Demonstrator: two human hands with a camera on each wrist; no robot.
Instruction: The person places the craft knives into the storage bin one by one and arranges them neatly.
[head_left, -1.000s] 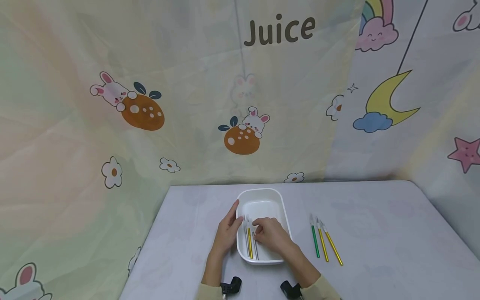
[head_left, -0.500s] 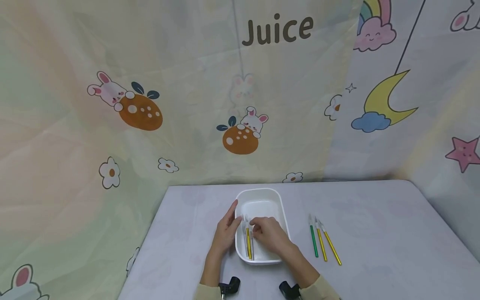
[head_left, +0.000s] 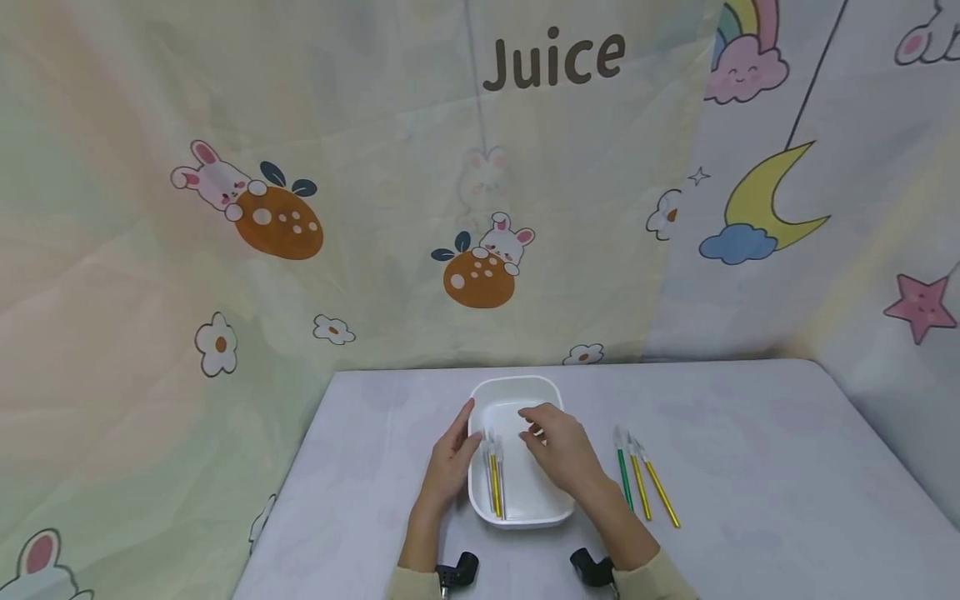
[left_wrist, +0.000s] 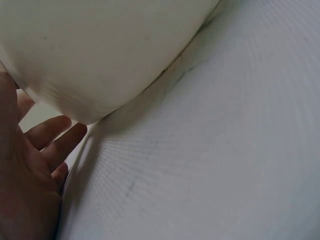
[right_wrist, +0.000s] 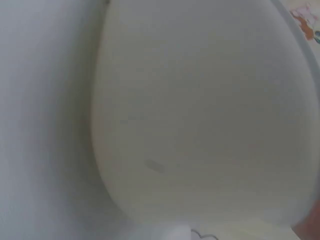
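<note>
My left hand (head_left: 447, 468) holds the left side of a white tray (head_left: 536, 506), thumb over the rim and fingers along the outside. In the left wrist view its fingertips touch the tray's outer wall (left_wrist: 115, 55). Several slim paintbrush-like sticks (head_left: 496, 487), yellow and silvery with pale tips, lie side by side along the tray's left inside. Over the tray's right half, my right hand (head_left: 562, 450) has loosely bent fingers and nothing visible between them. Most of the right wrist view is the tray's outer wall (right_wrist: 200, 110); only a sliver of hand shows at its edge.
Right of the tray, a green stick (head_left: 624, 477) and two yellow sticks (head_left: 641, 487) lie on the white-covered table (head_left: 765, 483), the green one partly behind the right forearm. A printed cloth backdrop (head_left: 390, 208) rises behind the table's far edge.
My right hand has let go of a silvery stick in the tray and moved up and right, away from the row. That stick now lies closer alongside the others. The left hand stays put.
</note>
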